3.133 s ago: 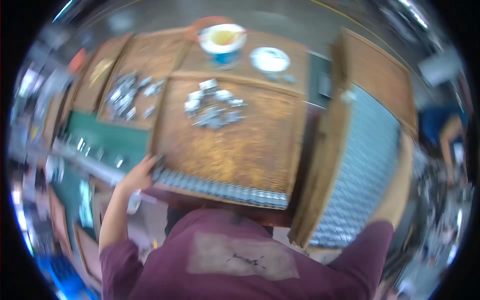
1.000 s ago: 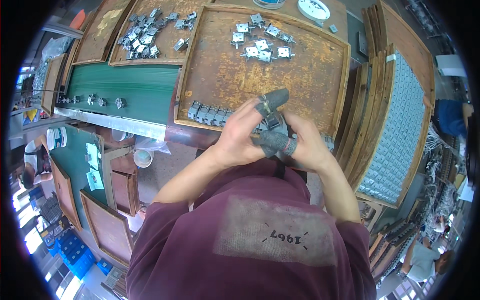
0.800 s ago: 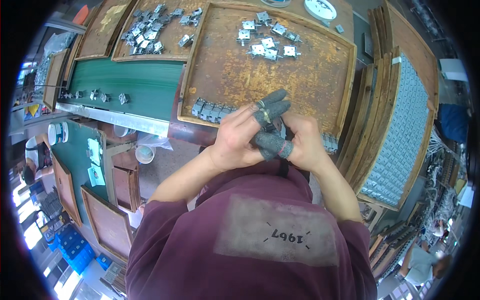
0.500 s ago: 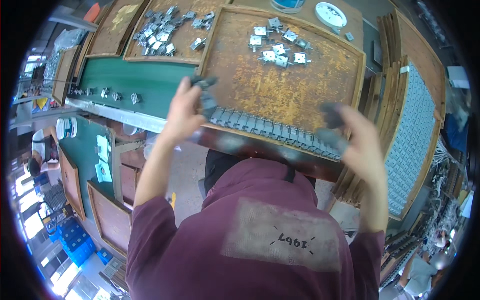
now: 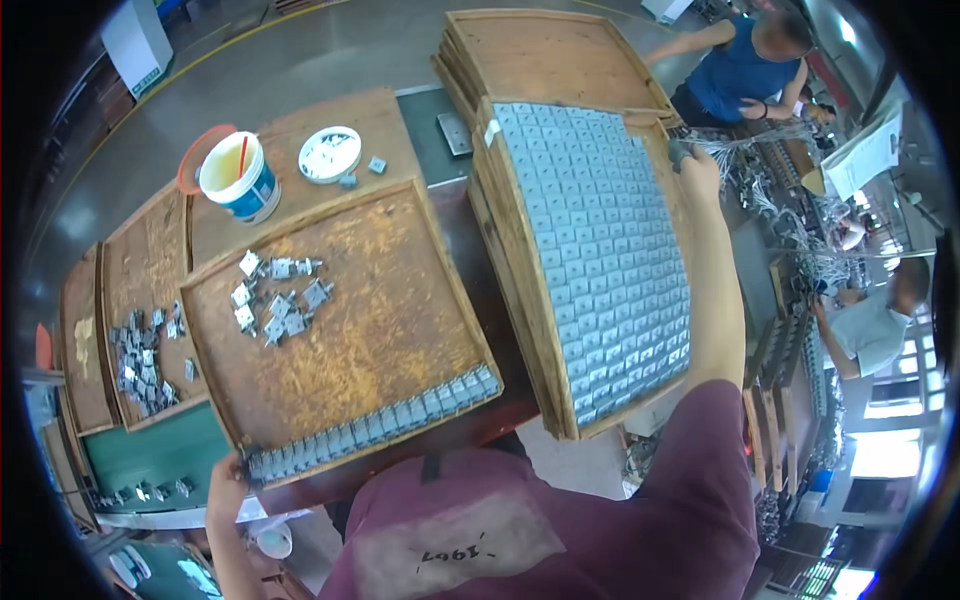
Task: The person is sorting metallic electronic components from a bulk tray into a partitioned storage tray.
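Observation:
At the front left corner of a shallow wooden tray [image 5: 465, 290], my left hand [image 5: 227, 485] has its fingers curled beside the end of a row of metal parts [image 5: 375, 425]. What those fingers hold, if anything, is hidden. My right arm is stretched out to the right. My right hand [image 5: 699, 175], with dark finger covers, is bent at the far right edge of a second wooden tray [image 5: 552, 385], and its grasp cannot be made out. That tray carries close-set rows of grey rectangular metal pieces [image 5: 600, 240]. Several loose metal parts [image 5: 285, 318] lie in the first tray.
Behind the first tray stand a white-and-blue bucket [image 5: 240, 180] and a round white lid [image 5: 330, 155]. More loose parts [image 5: 145, 360] lie in a tray at the left, beside a green surface [image 5: 150, 450]. Two people [image 5: 735, 75] are at the right, among wire bundles.
My view has swung to the right. My right hand has gone from the near tray's front right to the far edge of the filled tray. My left hand is now at the near tray's front left corner.

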Tool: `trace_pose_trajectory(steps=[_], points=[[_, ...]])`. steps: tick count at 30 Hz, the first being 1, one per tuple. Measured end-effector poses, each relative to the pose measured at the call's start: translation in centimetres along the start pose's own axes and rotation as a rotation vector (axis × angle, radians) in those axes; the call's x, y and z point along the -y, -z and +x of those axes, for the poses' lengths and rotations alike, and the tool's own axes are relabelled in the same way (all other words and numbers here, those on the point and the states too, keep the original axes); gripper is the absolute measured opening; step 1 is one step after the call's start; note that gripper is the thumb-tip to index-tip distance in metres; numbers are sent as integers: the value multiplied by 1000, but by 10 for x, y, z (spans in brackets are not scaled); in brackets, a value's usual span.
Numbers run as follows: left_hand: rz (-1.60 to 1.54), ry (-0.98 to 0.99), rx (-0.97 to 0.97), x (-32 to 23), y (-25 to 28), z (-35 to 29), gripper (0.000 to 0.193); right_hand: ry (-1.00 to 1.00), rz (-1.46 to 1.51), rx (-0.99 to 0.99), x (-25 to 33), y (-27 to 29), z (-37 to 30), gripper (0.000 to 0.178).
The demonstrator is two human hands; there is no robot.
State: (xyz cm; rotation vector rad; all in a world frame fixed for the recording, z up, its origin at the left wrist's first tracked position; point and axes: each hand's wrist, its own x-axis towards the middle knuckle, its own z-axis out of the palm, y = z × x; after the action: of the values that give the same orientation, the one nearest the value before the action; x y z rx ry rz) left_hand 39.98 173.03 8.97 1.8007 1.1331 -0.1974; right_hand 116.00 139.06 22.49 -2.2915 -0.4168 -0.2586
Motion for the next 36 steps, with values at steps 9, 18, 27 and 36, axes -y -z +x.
trace_pose_trajectory(steps=[9, 18, 27, 36], points=[[388, 54, -29, -59, -19, -27, 64, -291, 196, 316, -72, -86, 84, 37], [593, -264, -198, -12, -62, -21, 70, -169, 834, 298, -80, -64, 101, 32], [317, 448, -1170, 80, 25, -26, 51, 25, 641, 627, 18, -52, 22, 48], [39, 544, -906, 167, 45, -15, 40, -3, 853, 765, 132, -74, -217, 38]])
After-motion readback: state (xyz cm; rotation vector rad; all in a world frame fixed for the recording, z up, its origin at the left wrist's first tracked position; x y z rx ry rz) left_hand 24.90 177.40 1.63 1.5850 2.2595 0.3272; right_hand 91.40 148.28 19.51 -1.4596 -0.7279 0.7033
